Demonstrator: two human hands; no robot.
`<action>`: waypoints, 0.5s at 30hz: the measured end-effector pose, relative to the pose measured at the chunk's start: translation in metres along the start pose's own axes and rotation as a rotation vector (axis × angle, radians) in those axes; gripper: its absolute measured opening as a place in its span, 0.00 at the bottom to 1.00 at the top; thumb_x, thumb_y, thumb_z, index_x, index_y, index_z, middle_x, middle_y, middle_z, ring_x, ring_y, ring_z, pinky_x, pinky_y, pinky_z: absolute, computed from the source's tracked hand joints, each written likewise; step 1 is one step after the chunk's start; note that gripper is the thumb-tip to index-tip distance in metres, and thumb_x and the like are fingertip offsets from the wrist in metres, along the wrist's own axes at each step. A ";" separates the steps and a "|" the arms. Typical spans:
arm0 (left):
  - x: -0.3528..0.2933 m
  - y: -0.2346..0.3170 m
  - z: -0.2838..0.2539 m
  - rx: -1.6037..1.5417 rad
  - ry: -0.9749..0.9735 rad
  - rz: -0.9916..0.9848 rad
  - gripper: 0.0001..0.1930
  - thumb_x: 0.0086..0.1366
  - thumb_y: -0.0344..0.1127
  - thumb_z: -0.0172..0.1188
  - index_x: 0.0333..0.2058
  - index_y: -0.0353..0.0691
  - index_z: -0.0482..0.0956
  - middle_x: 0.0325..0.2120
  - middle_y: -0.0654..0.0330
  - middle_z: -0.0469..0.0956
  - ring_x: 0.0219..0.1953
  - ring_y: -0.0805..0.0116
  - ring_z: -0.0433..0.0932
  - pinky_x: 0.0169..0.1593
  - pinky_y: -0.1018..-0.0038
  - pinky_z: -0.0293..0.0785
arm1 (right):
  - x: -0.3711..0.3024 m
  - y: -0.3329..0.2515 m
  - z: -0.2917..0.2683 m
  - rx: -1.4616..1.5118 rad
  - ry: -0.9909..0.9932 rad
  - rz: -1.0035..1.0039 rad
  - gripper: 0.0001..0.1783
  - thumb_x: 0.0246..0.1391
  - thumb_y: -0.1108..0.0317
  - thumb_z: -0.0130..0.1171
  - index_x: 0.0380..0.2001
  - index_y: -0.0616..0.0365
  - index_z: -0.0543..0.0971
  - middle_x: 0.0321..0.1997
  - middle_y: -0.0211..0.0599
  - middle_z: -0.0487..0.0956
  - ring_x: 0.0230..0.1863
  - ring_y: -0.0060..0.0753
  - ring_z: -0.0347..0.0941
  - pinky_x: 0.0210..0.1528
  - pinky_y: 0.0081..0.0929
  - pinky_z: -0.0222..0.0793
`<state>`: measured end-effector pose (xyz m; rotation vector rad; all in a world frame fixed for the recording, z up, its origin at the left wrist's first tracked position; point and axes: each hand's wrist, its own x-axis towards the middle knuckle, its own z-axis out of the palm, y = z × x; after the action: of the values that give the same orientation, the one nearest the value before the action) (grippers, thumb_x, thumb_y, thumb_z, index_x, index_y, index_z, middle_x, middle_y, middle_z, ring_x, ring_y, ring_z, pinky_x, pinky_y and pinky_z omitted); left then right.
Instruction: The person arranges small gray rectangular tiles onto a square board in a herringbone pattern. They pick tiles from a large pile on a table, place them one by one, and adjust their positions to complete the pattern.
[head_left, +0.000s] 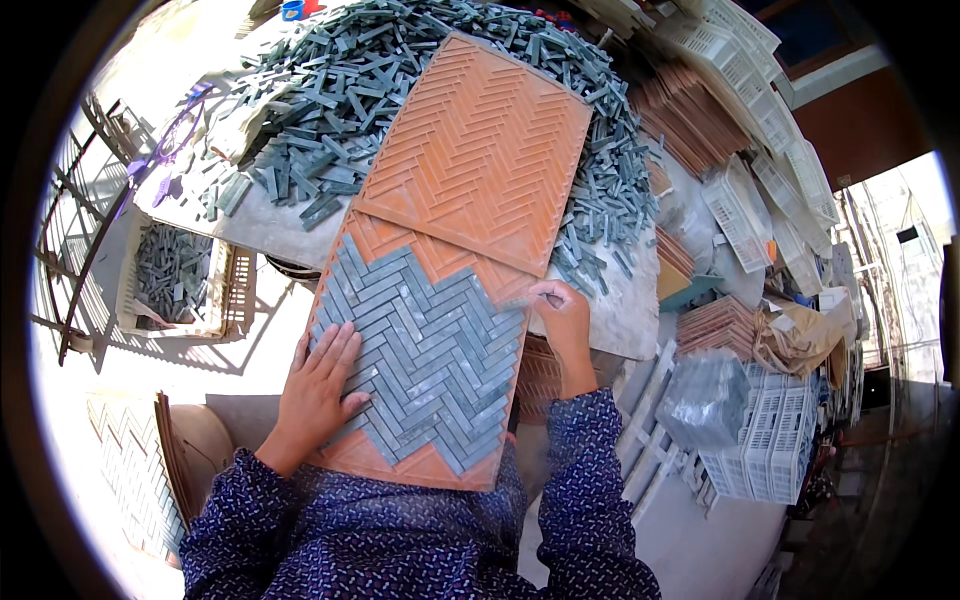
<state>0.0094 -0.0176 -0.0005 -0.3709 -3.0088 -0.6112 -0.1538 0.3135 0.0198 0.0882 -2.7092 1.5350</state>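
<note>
An orange tray with herringbone grooves [400, 468] lies in front of me, much of it filled with grey-green strip tiles [430, 350]. My left hand [325, 385] rests flat on the tiles along the tray's left side, fingers stretched out. At the upper right edge of the laid tiles, my right hand [562, 318] is closed in a pinch on the end of a pale tile strip [514, 299]. A second orange tray [480, 150], its grooves bare, overlaps the far end of the first one.
A large heap of loose strip tiles [330, 90] covers the table [625, 320] beyond and around the trays. At the left stands a crate [212, 290] holding more strips. Stacked orange trays [690, 110], white plastic crates [755, 435] and a plastic-wrapped bundle [705, 398] crowd the right.
</note>
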 end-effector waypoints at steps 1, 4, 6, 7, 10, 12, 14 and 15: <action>0.000 0.000 0.001 0.000 0.006 -0.004 0.40 0.55 0.51 0.60 0.63 0.38 0.59 0.63 0.55 0.61 0.67 0.59 0.55 0.70 0.57 0.41 | -0.004 -0.001 -0.008 0.124 0.001 0.028 0.10 0.52 0.74 0.60 0.38 0.64 0.78 0.33 0.33 0.75 0.32 0.28 0.73 0.38 0.21 0.70; 0.000 0.001 0.002 -0.004 0.009 -0.012 0.40 0.55 0.50 0.60 0.63 0.38 0.60 0.63 0.55 0.61 0.67 0.59 0.56 0.70 0.57 0.41 | -0.036 0.006 -0.027 0.823 0.002 0.229 0.09 0.58 0.71 0.58 0.40 0.64 0.76 0.35 0.32 0.74 0.32 0.24 0.71 0.37 0.17 0.71; 0.001 0.002 -0.002 -0.010 0.003 -0.013 0.40 0.55 0.50 0.60 0.63 0.38 0.59 0.63 0.55 0.61 0.67 0.58 0.56 0.70 0.57 0.41 | -0.067 0.019 -0.035 1.367 -0.025 0.382 0.12 0.60 0.68 0.57 0.43 0.63 0.74 0.36 0.36 0.73 0.35 0.25 0.69 0.36 0.15 0.72; 0.001 0.002 -0.002 -0.013 -0.001 -0.020 0.40 0.55 0.50 0.60 0.63 0.39 0.60 0.64 0.55 0.60 0.67 0.58 0.56 0.70 0.57 0.42 | -0.081 0.028 -0.035 1.656 -0.076 0.483 0.12 0.61 0.67 0.56 0.43 0.64 0.73 0.37 0.38 0.72 0.35 0.25 0.69 0.36 0.16 0.72; 0.000 0.000 0.000 0.001 0.013 -0.023 0.40 0.54 0.50 0.60 0.63 0.39 0.60 0.64 0.56 0.60 0.67 0.58 0.55 0.70 0.57 0.42 | -0.120 0.042 -0.026 2.144 -0.109 0.656 0.14 0.62 0.65 0.54 0.43 0.67 0.73 0.37 0.39 0.71 0.35 0.26 0.69 0.37 0.16 0.74; 0.000 0.000 0.000 0.005 0.019 -0.022 0.40 0.54 0.49 0.61 0.63 0.39 0.60 0.64 0.56 0.59 0.67 0.58 0.55 0.70 0.57 0.43 | -0.134 0.041 -0.022 2.176 -0.061 0.665 0.14 0.62 0.65 0.54 0.43 0.67 0.74 0.36 0.39 0.71 0.34 0.27 0.68 0.35 0.17 0.73; 0.000 0.000 0.003 0.011 0.020 -0.020 0.40 0.54 0.49 0.61 0.63 0.39 0.60 0.65 0.56 0.59 0.67 0.58 0.55 0.70 0.57 0.43 | -0.144 0.040 -0.019 2.172 -0.034 0.641 0.15 0.61 0.64 0.54 0.42 0.68 0.74 0.36 0.40 0.71 0.33 0.27 0.68 0.34 0.18 0.72; 0.000 0.000 0.002 0.008 0.021 -0.021 0.40 0.54 0.48 0.61 0.63 0.39 0.59 0.65 0.56 0.59 0.67 0.58 0.55 0.70 0.57 0.43 | -0.148 0.037 -0.018 2.129 -0.015 0.625 0.14 0.62 0.65 0.54 0.42 0.68 0.74 0.36 0.40 0.71 0.33 0.27 0.68 0.33 0.18 0.71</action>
<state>0.0094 -0.0164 -0.0021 -0.3303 -2.9982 -0.5999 -0.0085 0.3536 -0.0104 -0.6686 0.1008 3.3711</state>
